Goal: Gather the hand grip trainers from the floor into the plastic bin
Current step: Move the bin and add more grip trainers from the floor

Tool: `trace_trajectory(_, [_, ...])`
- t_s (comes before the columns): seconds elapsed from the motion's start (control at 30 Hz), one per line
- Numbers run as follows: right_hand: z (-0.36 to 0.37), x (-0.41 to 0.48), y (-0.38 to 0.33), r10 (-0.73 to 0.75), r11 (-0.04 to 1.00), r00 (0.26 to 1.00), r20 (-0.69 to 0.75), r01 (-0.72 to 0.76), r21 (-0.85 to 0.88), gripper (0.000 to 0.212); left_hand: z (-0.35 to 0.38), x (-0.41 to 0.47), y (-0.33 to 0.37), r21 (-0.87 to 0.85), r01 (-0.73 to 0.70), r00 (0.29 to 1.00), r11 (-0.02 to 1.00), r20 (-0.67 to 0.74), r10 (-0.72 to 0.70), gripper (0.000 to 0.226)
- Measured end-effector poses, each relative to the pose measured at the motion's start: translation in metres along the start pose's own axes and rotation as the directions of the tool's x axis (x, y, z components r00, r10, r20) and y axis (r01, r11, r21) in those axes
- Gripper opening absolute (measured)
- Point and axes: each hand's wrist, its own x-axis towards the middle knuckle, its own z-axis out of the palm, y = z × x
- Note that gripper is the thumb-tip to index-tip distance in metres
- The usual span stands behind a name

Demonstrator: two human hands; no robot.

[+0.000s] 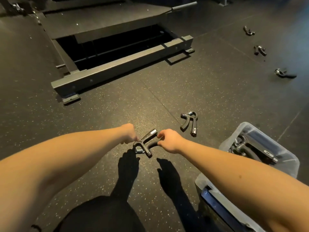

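We pinch a black grip trainer [146, 143] between both hands above the floor, left hand [129, 133] curled closed on it, right hand [168, 139] fingers narrowed on one handle; plastic bin [284, 162] beside our right forearm

Plastic bin [291, 162] right of held trainer [147, 143].

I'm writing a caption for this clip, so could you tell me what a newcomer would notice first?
Both hands, left and right, meet on one black grip trainer at centre. A clear plastic bin at lower right already holds trainers, and another trainer lies just beyond the hands.
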Motion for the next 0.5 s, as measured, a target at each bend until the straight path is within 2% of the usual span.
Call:
trace_trajectory(0.07, [0.012, 0.016, 0.007, -0.058, 0.995, 0.998, 0.009, 0.059, -0.078, 0.041, 0.012, 0.009, -0.003, 0.088, 0.031, 0.999, 0.996, 0.017, -0.033, 0.038])
trace_trajectory(0.17, [0.026, 0.051, 0.010, -0.168, 0.962, 0.985, 0.031, 0.171, -0.212, 0.047, 0.036, 0.026, -0.007, 0.084, 0.072, 0.997, 0.994, 0.018, -0.073, 0.032])
trace_trajectory(0.27, [0.039, 0.083, 0.007, -0.293, 0.865, 0.950, 0.106, 0.311, -0.395, 0.061, 0.055, 0.038, -0.011, 0.075, 0.075, 0.997, 0.994, -0.016, -0.074, 0.038])
trace_trajectory(0.37, [0.051, 0.104, 0.013, -0.295, 0.777, 0.925, 0.239, 0.378, -0.503, 0.071, 0.075, 0.051, -0.017, -0.007, 0.096, 0.991, 0.995, -0.096, -0.096, 0.046])
trace_trajectory(0.5, [0.063, 0.111, 0.027, -0.335, 0.747, 0.925, 0.182, 0.378, -0.547, 0.067, 0.089, 0.056, -0.022, -0.170, 0.144, 0.970, 0.975, -0.169, -0.172, 0.043])
